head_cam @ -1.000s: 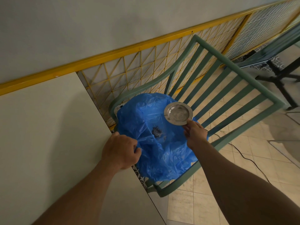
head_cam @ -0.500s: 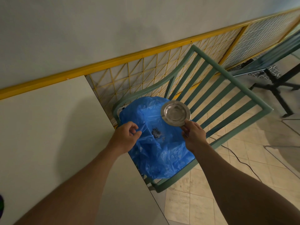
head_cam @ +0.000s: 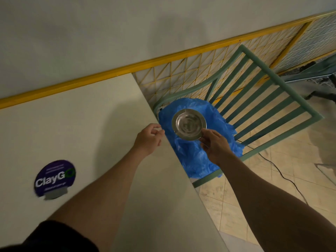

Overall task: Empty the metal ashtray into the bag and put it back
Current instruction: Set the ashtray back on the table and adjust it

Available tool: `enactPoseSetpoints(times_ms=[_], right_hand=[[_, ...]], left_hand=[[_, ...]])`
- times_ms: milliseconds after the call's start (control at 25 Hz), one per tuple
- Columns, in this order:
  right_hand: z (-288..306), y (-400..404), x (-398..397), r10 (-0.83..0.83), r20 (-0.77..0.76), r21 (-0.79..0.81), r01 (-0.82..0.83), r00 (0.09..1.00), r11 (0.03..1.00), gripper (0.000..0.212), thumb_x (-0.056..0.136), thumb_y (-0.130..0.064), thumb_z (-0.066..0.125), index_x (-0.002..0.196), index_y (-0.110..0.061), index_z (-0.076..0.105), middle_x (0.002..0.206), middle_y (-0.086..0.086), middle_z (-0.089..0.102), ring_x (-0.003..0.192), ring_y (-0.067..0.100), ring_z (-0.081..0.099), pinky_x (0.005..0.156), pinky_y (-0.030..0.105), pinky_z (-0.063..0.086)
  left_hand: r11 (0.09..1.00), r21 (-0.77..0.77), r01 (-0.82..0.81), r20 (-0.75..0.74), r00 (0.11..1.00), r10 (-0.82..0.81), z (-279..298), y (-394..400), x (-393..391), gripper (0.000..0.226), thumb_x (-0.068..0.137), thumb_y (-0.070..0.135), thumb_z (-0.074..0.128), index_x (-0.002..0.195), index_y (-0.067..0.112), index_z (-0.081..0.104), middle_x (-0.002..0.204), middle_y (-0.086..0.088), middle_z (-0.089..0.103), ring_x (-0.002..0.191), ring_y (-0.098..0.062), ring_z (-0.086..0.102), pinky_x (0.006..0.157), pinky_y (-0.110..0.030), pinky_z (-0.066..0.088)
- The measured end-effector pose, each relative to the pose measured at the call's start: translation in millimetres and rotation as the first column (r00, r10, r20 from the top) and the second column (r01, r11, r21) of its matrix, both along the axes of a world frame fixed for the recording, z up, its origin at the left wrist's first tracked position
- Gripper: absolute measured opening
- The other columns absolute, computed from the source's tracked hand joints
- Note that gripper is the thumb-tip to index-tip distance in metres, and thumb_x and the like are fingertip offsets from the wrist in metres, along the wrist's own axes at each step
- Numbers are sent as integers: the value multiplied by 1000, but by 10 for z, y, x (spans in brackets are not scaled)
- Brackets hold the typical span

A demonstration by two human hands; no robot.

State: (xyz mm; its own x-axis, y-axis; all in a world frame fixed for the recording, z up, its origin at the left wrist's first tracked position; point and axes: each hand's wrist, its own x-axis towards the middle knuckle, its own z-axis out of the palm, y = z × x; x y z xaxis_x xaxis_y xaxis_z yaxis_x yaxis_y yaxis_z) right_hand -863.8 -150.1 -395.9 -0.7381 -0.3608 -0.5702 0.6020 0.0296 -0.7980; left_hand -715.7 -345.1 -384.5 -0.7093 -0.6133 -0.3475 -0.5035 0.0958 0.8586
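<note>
Fingertips (head_cam: 206,140) of our right hand (head_cam: 216,148) pinch the near rim of the metal ashtray (head_cam: 189,124), thumb on top, so that hand is closed on the dish; our left hand (head_cam: 148,138) hangs just beside it with the fingers loosely curled and holding nothing, over the far corner of the table (head_cam: 91,124).

Nearest to us the pale table carries a round purple sticker (head_cam: 54,179) well apart from both hands; beyond its edge the ashtray is held roughly level, bowl up, above the blue bag (head_cam: 200,153); its bowl looks bare, though blur keeps us from ruling out a little residue; the bag lies crumpled on the seat of the green chair (head_cam: 263,110), whose slatted back leans toward the yellow mesh fence (head_cam: 181,73) and the wall behind.

We judge the tipping done and the return step in hand; the next move calls for our right hand to swing the dish leftward over the table edge and set it flat on the tabletop, keeping it level; where exactly it belongs we cannot tell; the left hand seems free to steady it.
</note>
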Motion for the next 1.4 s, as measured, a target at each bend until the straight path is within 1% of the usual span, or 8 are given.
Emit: enactPoseSetpoints(times_ms=[160, 360, 560, 760, 880, 1040, 1200, 1400], right_hand=[[77, -151, 440, 126, -2, 35, -126, 992, 991, 9, 92, -16, 64, 87, -11, 69, 64, 1, 70, 62, 11, 66, 54, 22, 50], [92, -373, 1031, 288, 40, 50, -290, 957, 956, 7, 90, -17, 65, 84, -16, 68, 71, 2, 73, 66, 12, 68, 65, 29, 48], [60, -546, 1611, 430, 77, 62, -435, 900, 898, 7, 89, -18, 66, 85, -17, 72, 75, 3, 74, 71, 12, 70, 71, 33, 50], [16, -679, 2115, 510, 123, 112, -522, 852, 846, 8, 92, -17, 64, 88, -15, 71, 76, 4, 74, 76, 16, 69, 71, 33, 50], [-8, -775, 2430, 556, 148, 137, -574, 818, 808, 8, 91, -17, 65, 86, -16, 71, 74, 1, 74, 70, 13, 70, 67, 30, 49], [-59, -866, 2766, 607, 182, 150, -632, 774, 760, 8, 91, -17, 66, 84, -16, 70, 72, 0, 74, 67, 13, 69, 63, 29, 49], [-100, -983, 3030, 656, 207, 169, -687, 726, 706, 6, 91, -18, 68, 87, -14, 70, 74, 2, 75, 70, 16, 70, 59, 28, 49], [-147, -1102, 3302, 686, 241, 231, -727, 687, 647, 4, 88, -15, 71, 88, -10, 70, 72, 4, 74, 63, 14, 71, 51, 23, 50]], left_hand=[[987, 105, -119, -26, 992, 122, 92, -65, 487, 22, 93, 30, 56, 111, 19, 63, 101, -11, 68, 72, -21, 66, 79, -42, 61], [952, 195, -235, -33, 969, 246, 179, -151, 1150, 16, 92, 31, 56, 100, 22, 65, 94, -9, 67, 69, -23, 64, 78, -41, 59], [940, 191, -281, 41, 959, 279, 144, -206, 1790, 30, 93, 34, 55, 117, 16, 63, 104, -10, 70, 75, -22, 68, 81, -41, 61], [923, 157, -351, 106, 935, 337, 49, -249, 2412, 30, 94, 31, 57, 119, 15, 62, 91, -3, 71, 75, -24, 69, 85, -49, 59], [915, 103, -389, 156, 915, 372, -8, -277, 2795, 30, 93, 33, 58, 118, 17, 62, 86, -2, 72, 80, -28, 71, 86, -52, 58], [914, 25, -405, 236, 891, 388, -76, -297, 3194, 34, 92, 37, 57, 121, 20, 63, 101, -10, 73, 95, -31, 69, 91, -47, 55], [909, -39, -415, 284, 868, 408, -124, -304, 3525, 36, 93, 38, 54, 124, 20, 62, 115, -7, 69, 102, -27, 64, 92, -40, 53], [899, -78, -430, 286, 855, 434, -175, -355, 3802, 34, 93, 34, 57, 121, 17, 65, 113, -9, 71, 100, -27, 66, 90, -36, 52]])
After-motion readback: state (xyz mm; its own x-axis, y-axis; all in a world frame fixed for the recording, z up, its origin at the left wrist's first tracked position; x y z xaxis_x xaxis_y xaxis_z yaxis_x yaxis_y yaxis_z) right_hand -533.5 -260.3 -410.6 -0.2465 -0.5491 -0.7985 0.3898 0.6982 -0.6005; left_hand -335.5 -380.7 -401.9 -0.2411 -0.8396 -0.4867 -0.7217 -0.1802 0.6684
